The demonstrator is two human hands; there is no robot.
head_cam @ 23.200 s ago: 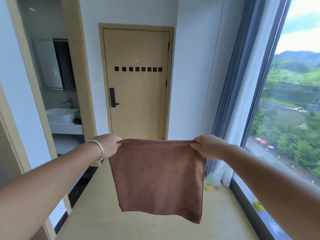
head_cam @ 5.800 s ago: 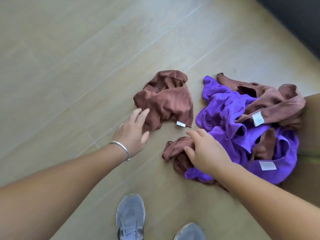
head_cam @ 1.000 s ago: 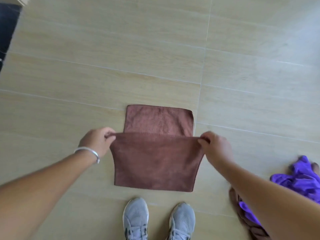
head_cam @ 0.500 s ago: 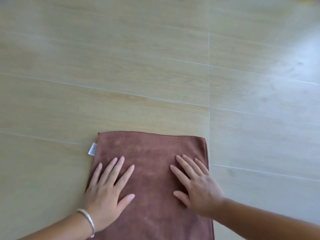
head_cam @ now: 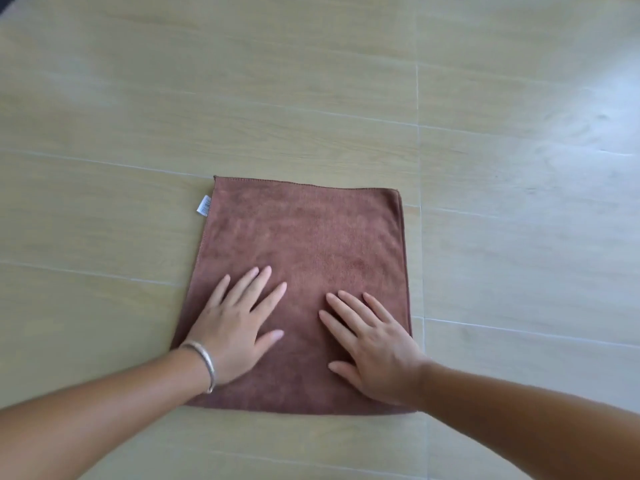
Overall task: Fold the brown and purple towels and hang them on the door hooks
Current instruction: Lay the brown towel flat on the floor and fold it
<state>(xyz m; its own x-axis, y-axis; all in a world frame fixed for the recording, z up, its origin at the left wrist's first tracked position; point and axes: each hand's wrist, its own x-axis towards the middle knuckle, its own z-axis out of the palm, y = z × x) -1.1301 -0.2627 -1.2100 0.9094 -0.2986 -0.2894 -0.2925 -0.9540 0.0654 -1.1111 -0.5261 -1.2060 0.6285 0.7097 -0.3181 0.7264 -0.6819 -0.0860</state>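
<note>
Left hand (head_cam: 235, 334) and right hand (head_cam: 375, 348), both flat with fingers straight and slightly spread, press palm-down on the near half of the brown towel (head_cam: 311, 244); neither curls round or pinches the cloth. A silver bangle (head_cam: 204, 363) circles the left wrist. The heel of each hand and both forearms hide the towel's near corners, and the forearms are cut off by the lower frame edge. The towel lies folded and flat on the wood-look tile floor (head_cam: 138, 98); a second layer shows as a thin strip along its edge beyond the right hand. A white care label (head_cam: 203, 205) projects from the far corner ahead of the left hand; its print is too small to read. Bare floor surrounds the towel on every visible side, and a grout line (head_cam: 418, 133) runs away from the right hand. No purple towel appears in view.
</note>
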